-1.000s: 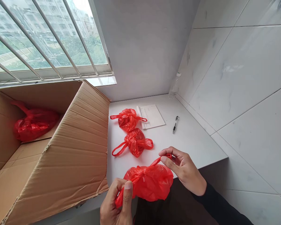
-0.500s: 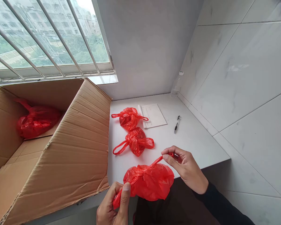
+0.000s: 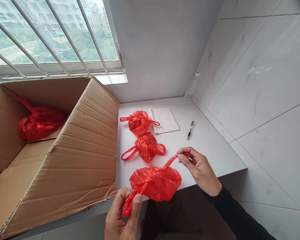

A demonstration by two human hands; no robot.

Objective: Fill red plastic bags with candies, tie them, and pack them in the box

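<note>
The knotted red bag [image 3: 162, 186] lies between both hands, at the surface's [image 3: 215, 150] near edge; whether it touches the surface is unclear. From the bag's middle, the left hand [image 3: 123, 213] is at about 8 o'clock, thumb and fingers closed on one handle loop. The right hand [image 3: 200, 168] is at about 2 o'clock, pinching the end of the other handle, which stretches out toward it. At 11 o'clock from the held bag sits a second tied bag [image 3: 147, 148], near but apart from the hands. The cardboard box [image 3: 77, 160] stands toward 9 o'clock, another red bag [image 3: 42, 121] inside.
</note>
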